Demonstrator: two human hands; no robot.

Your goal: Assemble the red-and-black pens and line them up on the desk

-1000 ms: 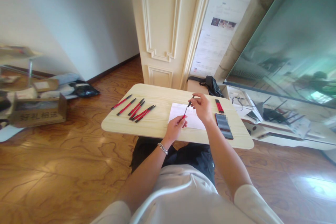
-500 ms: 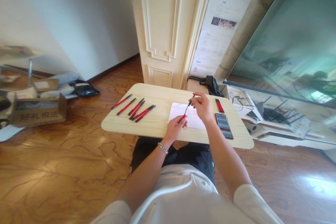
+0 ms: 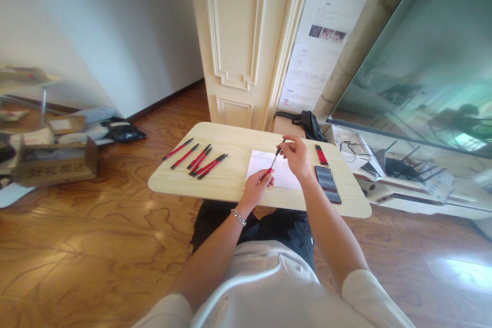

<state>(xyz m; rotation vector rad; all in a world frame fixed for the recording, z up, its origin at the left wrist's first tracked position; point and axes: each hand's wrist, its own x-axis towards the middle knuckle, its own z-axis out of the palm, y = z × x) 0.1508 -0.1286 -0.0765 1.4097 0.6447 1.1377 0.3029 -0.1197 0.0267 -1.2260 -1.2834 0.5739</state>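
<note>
Over a sheet of white paper (image 3: 289, 180) on the small table, both my hands are at one pen. My left hand (image 3: 258, 186) is closed round its red barrel (image 3: 270, 170), low and near me. Higher up, my right hand (image 3: 295, 156) pinches the black end piece (image 3: 278, 150) between thumb and fingers. A thin, lighter shaft, looking like a refill, shows between the black piece and the red barrel. Several red-and-black pens (image 3: 205, 161) lie slanted on the left of the table. A few more pens (image 3: 321, 155) sit close together on the right.
A phone (image 3: 328, 184) lies right of the paper, beside my right forearm. The light wood table (image 3: 169, 180) has rounded corners. Behind it stand a black bag (image 3: 309, 124) and a white cabinet (image 3: 415, 202) with cables. A cardboard box (image 3: 57, 161) is on the floor at left.
</note>
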